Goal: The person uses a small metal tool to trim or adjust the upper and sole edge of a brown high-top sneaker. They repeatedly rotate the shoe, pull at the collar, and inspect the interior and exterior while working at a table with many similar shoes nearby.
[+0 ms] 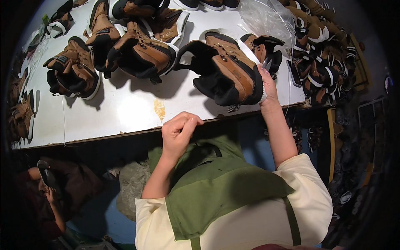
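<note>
My right hand (268,85) grips a brown and black hiking boot (236,71) by its white-edged sole, holding it tilted above the white table (125,118). Pointed metal blades (267,64), like those of small snips, stick out by the fingers of that hand; their handle is hidden. Close to the table's front edge, my left hand (180,132) is closed, thumb and fingers curled together, apart from the boot. Whatever it may hold cannot be made out. Left of the held boot stand more of the same boots, among them one boot (143,52) with its dark opening toward me.
Another boot (75,68) stands at the table's left. Clear plastic wrap (266,18) lies at the back right, and a dark phone-like object (294,73) rests by the right edge. Shoes are heaped (329,62) beyond it. At lower left, another person's hand (51,195) is near a shoe sole.
</note>
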`<state>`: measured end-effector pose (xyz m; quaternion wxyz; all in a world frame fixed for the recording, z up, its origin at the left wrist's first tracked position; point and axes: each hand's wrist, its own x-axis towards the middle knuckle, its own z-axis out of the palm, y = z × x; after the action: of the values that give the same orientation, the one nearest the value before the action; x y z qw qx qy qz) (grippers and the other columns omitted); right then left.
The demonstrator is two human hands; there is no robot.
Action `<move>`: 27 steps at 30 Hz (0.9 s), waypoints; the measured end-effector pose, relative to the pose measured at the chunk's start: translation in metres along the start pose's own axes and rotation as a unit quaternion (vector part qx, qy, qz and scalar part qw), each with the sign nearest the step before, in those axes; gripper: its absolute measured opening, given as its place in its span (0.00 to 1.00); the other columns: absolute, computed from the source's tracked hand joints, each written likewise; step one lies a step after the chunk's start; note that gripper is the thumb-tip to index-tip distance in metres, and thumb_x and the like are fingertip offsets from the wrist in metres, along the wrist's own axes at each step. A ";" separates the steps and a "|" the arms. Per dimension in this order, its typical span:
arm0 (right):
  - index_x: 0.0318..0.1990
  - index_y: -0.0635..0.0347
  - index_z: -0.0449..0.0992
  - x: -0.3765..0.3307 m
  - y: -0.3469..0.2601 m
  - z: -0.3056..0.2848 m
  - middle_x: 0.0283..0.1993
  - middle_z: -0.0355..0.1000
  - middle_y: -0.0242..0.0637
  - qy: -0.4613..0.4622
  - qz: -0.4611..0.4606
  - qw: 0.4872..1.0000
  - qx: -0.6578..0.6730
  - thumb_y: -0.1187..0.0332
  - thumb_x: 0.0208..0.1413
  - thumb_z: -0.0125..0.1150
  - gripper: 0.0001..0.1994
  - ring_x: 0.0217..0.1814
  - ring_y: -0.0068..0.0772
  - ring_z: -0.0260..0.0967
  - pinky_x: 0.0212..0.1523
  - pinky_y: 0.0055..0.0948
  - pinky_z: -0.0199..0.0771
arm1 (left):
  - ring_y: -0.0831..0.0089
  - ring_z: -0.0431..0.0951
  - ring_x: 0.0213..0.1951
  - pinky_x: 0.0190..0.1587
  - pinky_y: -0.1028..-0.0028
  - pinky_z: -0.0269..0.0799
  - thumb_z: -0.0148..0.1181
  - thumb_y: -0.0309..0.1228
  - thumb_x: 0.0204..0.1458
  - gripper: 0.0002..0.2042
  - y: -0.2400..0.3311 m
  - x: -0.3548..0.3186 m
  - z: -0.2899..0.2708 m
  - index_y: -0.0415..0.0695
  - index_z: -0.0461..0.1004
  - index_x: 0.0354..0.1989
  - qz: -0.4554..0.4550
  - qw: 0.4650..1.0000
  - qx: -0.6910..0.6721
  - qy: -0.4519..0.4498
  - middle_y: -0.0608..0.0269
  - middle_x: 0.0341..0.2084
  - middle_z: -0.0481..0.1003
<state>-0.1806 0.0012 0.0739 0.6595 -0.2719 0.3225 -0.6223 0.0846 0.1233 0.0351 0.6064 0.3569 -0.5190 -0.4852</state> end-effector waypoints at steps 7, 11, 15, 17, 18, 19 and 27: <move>0.37 0.58 0.74 -0.006 0.009 -0.033 0.39 0.74 0.31 -0.013 0.052 0.988 0.146 0.68 0.61 0.53 0.05 0.43 0.27 0.73 0.47 0.27 0.74 | 0.79 0.72 0.35 0.37 0.80 0.69 0.61 0.25 0.50 0.17 0.003 0.016 0.027 0.38 0.62 0.46 -0.107 0.986 -0.109 0.071 0.60 0.41 0.70; 0.49 0.61 0.71 -0.016 0.017 -0.034 0.52 0.71 0.37 -0.048 0.054 0.989 0.129 0.64 0.63 0.50 0.13 0.55 0.33 0.67 0.57 0.36 0.67 | 0.75 0.75 0.33 0.31 0.79 0.72 0.58 0.30 0.54 0.20 -0.008 0.037 0.037 0.38 0.58 0.51 -0.182 0.981 -0.056 0.039 0.59 0.36 0.71; 0.62 0.61 0.60 -0.022 0.027 -0.041 0.62 0.61 0.46 -0.120 0.072 0.978 0.152 0.60 0.65 0.43 0.22 0.64 0.46 0.58 0.64 0.47 0.58 | 0.77 0.75 0.30 0.30 0.78 0.73 0.61 0.32 0.52 0.26 -0.025 0.041 0.039 0.33 0.55 0.52 -0.217 0.967 -0.130 0.035 0.60 0.31 0.72; 0.63 0.61 0.58 -0.022 0.035 -0.054 0.65 0.57 0.47 -0.105 0.090 0.973 0.184 0.60 0.65 0.41 0.23 0.67 0.48 0.54 0.65 0.49 0.54 | 0.76 0.76 0.29 0.30 0.77 0.73 0.60 0.32 0.53 0.26 -0.024 0.039 0.049 0.33 0.53 0.53 -0.237 0.959 -0.147 0.047 0.60 0.29 0.72; 0.64 0.61 0.57 -0.023 0.038 -0.060 0.66 0.55 0.48 -0.097 0.099 0.970 0.199 0.60 0.65 0.40 0.23 0.68 0.50 0.51 0.66 0.51 0.52 | 0.77 0.76 0.28 0.29 0.76 0.75 0.58 0.31 0.55 0.26 -0.024 0.041 0.051 0.33 0.52 0.54 -0.262 0.957 -0.117 0.034 0.61 0.27 0.73; 0.63 0.61 0.58 -0.024 0.038 -0.057 0.63 0.59 0.47 -0.086 0.101 0.973 0.187 0.61 0.65 0.42 0.22 0.65 0.47 0.56 0.64 0.48 0.57 | 0.77 0.75 0.27 0.28 0.77 0.75 0.57 0.31 0.55 0.25 -0.025 0.043 0.053 0.33 0.52 0.55 -0.250 0.959 -0.130 0.034 0.61 0.27 0.72; 0.40 0.61 0.78 -0.037 -0.021 -0.036 0.29 0.71 0.23 0.147 -0.046 0.882 -0.446 0.73 0.57 0.57 0.06 0.29 0.11 0.65 0.31 0.10 0.65 | 0.83 0.68 0.15 0.17 0.81 0.65 0.60 0.30 0.51 0.13 0.014 0.062 0.050 0.35 0.71 0.41 -0.153 0.986 -0.017 0.060 0.68 0.15 0.68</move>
<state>-0.2229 0.0379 0.0700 0.3844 -0.4567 0.6464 -0.4752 0.0381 0.0708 0.0762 0.5606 0.4504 -0.4130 -0.5589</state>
